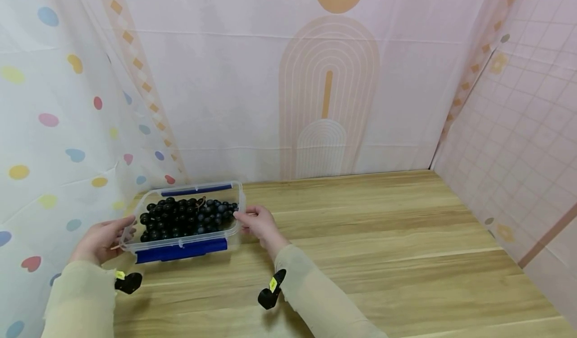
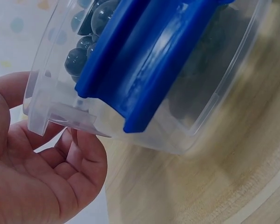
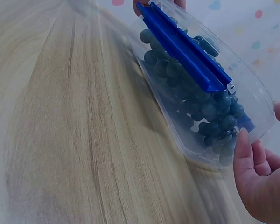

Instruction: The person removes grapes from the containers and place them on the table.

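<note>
A clear plastic food container (image 1: 182, 243) with blue side latches (image 1: 182, 251) is at the left of the table, between my two hands. Dark grapes (image 1: 169, 217) fill much of it, some still on a stem. My left hand (image 1: 101, 240) grips its left end, the thumb at the rim and the fingers curled beneath in the left wrist view. At the right end my right hand (image 1: 260, 224) pinches the rim between thumb and fingers. The right wrist view shows grapes (image 3: 186, 88) through the clear wall. Whether the base touches the table is hard to tell.
The wood-grain table (image 1: 360, 248) stretches to the right of the container. A pale patterned cloth (image 1: 234, 102) hangs behind it, a dotted cloth (image 1: 58, 142) on the left and a grid-patterned one (image 1: 518, 142) on the right. Black wrist devices (image 1: 267, 298) are worn at both cuffs.
</note>
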Motion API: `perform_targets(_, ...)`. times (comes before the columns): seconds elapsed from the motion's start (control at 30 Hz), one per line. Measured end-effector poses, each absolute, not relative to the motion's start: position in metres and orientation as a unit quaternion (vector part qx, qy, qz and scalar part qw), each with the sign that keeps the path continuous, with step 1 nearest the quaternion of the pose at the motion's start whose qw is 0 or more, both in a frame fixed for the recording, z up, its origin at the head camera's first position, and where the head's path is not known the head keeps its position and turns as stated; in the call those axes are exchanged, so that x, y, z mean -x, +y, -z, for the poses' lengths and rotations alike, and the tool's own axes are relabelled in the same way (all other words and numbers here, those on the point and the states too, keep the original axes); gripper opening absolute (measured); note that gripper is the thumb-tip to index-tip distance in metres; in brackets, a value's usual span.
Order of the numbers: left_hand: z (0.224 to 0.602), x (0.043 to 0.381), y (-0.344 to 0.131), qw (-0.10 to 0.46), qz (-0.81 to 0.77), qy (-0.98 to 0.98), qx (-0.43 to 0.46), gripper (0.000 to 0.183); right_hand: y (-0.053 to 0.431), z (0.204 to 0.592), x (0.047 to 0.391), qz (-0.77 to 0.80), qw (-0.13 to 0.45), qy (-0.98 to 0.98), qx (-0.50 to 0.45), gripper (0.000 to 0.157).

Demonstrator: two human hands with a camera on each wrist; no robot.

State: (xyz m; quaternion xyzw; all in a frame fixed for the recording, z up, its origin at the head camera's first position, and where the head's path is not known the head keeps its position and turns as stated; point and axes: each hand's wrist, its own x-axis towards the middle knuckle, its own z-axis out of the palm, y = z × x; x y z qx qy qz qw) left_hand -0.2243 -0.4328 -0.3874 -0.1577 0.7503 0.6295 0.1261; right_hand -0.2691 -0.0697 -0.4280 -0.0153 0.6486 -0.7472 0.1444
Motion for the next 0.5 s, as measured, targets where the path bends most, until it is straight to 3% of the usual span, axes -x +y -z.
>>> perform_targets(0.5,0.3905,0.2230,-0.4304,0.108,-0.601,0.776,0.157,0.030,-0.0671,0.4329,0.2680,0.740,0.124,0.661,0.022,0.035)
